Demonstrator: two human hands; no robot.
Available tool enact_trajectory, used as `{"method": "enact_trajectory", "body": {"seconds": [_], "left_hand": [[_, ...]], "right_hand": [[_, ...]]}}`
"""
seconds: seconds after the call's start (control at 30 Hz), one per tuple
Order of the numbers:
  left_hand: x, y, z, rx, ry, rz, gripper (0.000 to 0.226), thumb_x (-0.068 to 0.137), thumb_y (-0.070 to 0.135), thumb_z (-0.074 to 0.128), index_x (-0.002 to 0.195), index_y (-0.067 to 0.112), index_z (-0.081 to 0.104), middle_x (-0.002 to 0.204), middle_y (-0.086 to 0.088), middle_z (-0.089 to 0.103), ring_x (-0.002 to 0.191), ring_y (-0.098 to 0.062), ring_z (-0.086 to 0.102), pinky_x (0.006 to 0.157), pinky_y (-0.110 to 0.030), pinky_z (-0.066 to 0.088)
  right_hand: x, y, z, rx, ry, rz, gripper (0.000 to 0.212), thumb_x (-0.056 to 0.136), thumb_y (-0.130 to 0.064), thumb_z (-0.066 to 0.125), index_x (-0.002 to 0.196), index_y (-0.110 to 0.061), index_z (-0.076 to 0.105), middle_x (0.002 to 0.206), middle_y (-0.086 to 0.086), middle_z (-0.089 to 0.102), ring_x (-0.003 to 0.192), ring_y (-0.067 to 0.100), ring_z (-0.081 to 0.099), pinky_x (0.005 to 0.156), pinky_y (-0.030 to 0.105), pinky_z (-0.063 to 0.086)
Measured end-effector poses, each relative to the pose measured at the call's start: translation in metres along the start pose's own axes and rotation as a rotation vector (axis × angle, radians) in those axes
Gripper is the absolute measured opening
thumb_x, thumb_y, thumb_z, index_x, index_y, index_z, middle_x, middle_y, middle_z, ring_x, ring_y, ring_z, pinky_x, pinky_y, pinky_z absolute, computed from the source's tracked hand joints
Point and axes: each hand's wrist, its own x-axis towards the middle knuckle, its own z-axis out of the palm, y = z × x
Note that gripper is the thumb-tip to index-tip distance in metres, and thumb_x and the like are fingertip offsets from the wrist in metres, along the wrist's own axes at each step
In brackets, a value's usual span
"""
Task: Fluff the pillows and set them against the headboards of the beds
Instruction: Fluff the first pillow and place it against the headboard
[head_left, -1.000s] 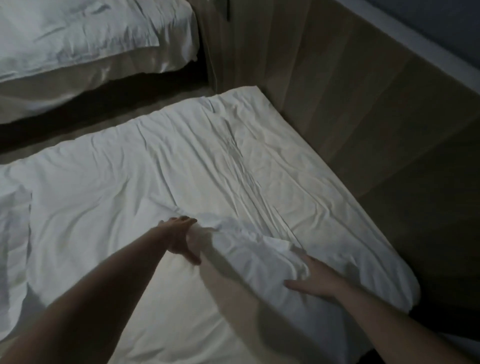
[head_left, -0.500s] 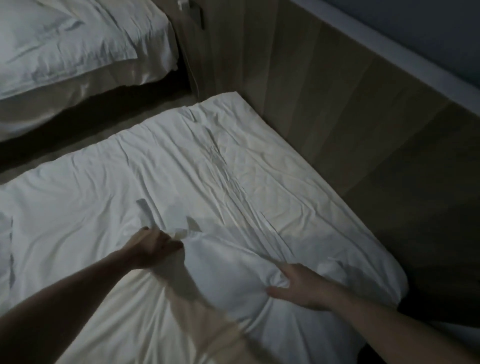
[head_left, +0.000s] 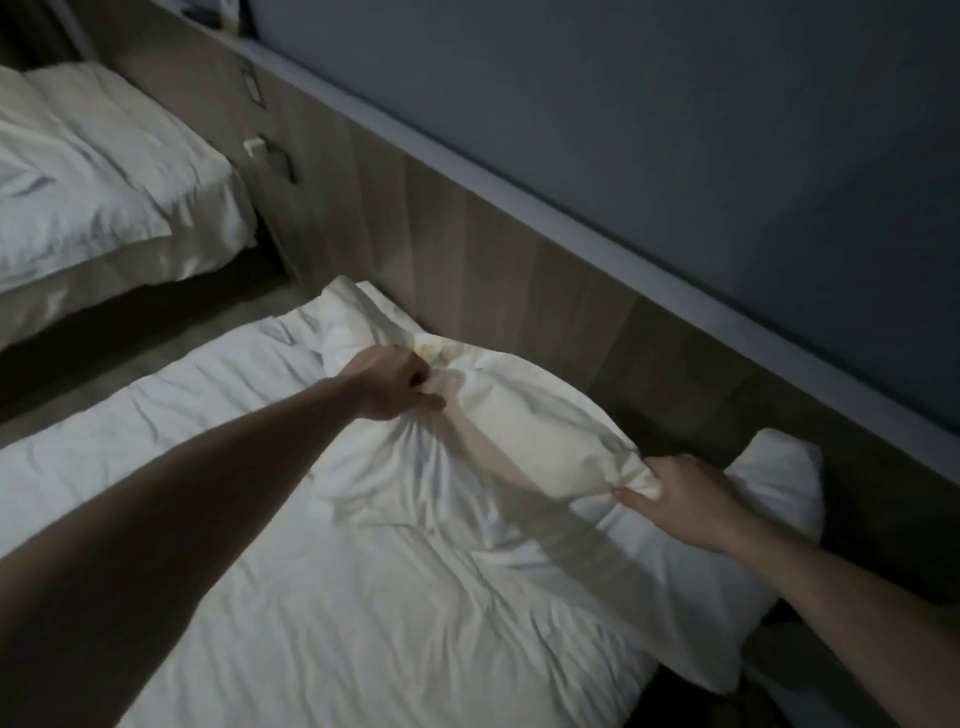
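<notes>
On the far left the far bed (head_left: 93, 218) already has a pillow (head_left: 78, 171) lying at its head end, close to the headboard (head_left: 467, 244); whether it has been fluffed I cannot tell in this dim light. A dark gap of floor separates it from the near bed (head_left: 337, 597), whose sheet is wrinkled all over.

Moving right, the left hand (head_left: 395, 384) reaches across that sheet, its grip bunched tight around the top corner of the near pillow (head_left: 514, 436), fabric gathered between thumb and curled fingers. That pillow is raised off the mattress and stretched between both hands, slack in the middle, just in front of the wooden headboard but not leaning on it yet. The right hand (head_left: 680, 499) pinches its opposite end, thumb underneath and fingers curled over a twist of cloth.

Further right, behind that hand, a third pillow (head_left: 779, 488) sits at the bed's corner, near the headboard; it seems to touch the panel, though shadow hides the contact.

I judge the job partway through: the lifted pillow looks mid-shake, still limp and creased, and it needs plumping and propping upright. The corner one may want straightening too
</notes>
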Motion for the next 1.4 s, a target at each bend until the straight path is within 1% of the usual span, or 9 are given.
{"method": "enact_trajectory", "body": {"seconds": [0.23,0.37,0.5,0.7,0.9,1.07,1.2,1.33,1.4], "left_hand": [[0.087,0.090,0.011,0.118,0.031,0.102,0.038,0.094,0.059,0.059,0.083,0.023,0.058,0.088,0.003,0.057,0.097,-0.029,0.064,0.072,-0.034,0.035],[0.123,0.139,0.038,0.099,0.047,0.112,0.032,0.096,0.056,0.059,0.085,0.025,0.054,0.105,-0.004,0.068,0.102,-0.030,0.064,0.074,-0.035,0.036],[0.145,0.170,0.077,0.096,0.057,0.080,0.028,0.100,0.046,0.059,0.106,0.021,0.067,0.116,-0.006,0.068,0.108,-0.032,0.065,0.081,-0.038,0.048],[0.161,0.177,0.105,-0.045,0.115,0.042,0.025,0.102,0.031,0.054,0.120,0.018,0.066,0.118,-0.007,0.064,0.111,-0.032,0.060,0.078,-0.041,0.049],[0.164,0.182,0.100,-0.252,0.168,0.024,0.021,0.099,0.036,0.051,0.095,0.019,0.062,0.105,-0.004,0.068,0.100,-0.033,0.064,0.076,-0.040,0.052],[0.160,0.195,0.093,-0.279,0.278,0.072,0.019,0.092,0.036,0.052,0.089,0.020,0.061,0.101,-0.002,0.070,0.095,-0.034,0.063,0.074,-0.043,0.054],[0.163,0.192,0.095,-0.287,0.171,0.092,0.022,0.096,0.038,0.051,0.094,0.020,0.063,0.104,-0.004,0.069,0.098,-0.033,0.062,0.074,-0.040,0.050],[0.162,0.176,0.106,-0.223,-0.018,0.052,0.029,0.098,0.040,0.056,0.117,0.019,0.061,0.123,-0.007,0.061,0.115,-0.031,0.055,0.092,-0.044,0.050],[0.160,0.173,0.111,-0.195,0.043,0.051,0.038,0.095,0.041,0.061,0.125,0.019,0.055,0.130,-0.007,0.055,0.122,-0.032,0.052,0.097,-0.048,0.049]], "right_hand": [[-0.002,0.064,0.004,-0.140,0.026,0.165,0.046,0.088,-0.069,0.055,0.099,-0.026,0.069,0.098,0.001,0.074,0.097,0.025,0.070,0.075,0.031,0.047],[-0.003,0.109,0.027,-0.170,0.018,0.251,0.056,0.086,-0.075,0.052,0.108,-0.027,0.069,0.100,0.000,0.075,0.096,0.022,0.071,0.078,0.033,0.052],[0.000,0.137,0.058,-0.125,0.007,0.345,0.052,0.090,-0.067,0.055,0.122,-0.026,0.063,0.118,0.001,0.072,0.111,0.022,0.068,0.087,0.031,0.050],[0.029,0.150,0.065,-0.214,0.093,0.382,0.060,0.088,-0.057,0.064,0.132,-0.017,0.054,0.133,0.008,0.054,0.124,0.029,0.052,0.093,0.037,0.044],[0.035,0.159,0.061,-0.219,0.100,0.308,0.034,0.102,-0.042,0.048,0.116,-0.016,0.066,0.124,0.008,0.065,0.114,0.031,0.064,0.088,0.040,0.050],[0.019,0.171,0.055,-0.267,0.170,0.297,0.032,0.101,-0.037,0.047,0.108,-0.015,0.068,0.115,0.007,0.068,0.104,0.032,0.068,0.083,0.041,0.052],[0.011,0.175,0.065,-0.203,0.243,0.290,0.024,0.097,-0.035,0.058,0.093,-0.013,0.067,0.101,0.011,0.069,0.093,0.038,0.069,0.073,0.043,0.051],[0.008,0.176,0.082,-0.107,0.190,0.381,0.030,0.095,-0.038,0.052,0.112,-0.015,0.063,0.114,0.011,0.067,0.106,0.035,0.065,0.082,0.041,0.048],[0.002,0.182,0.097,-0.089,0.213,0.397,0.048,0.088,-0.054,0.046,0.116,-0.017,0.057,0.114,0.011,0.067,0.105,0.034,0.065,0.087,0.044,0.049]]}}
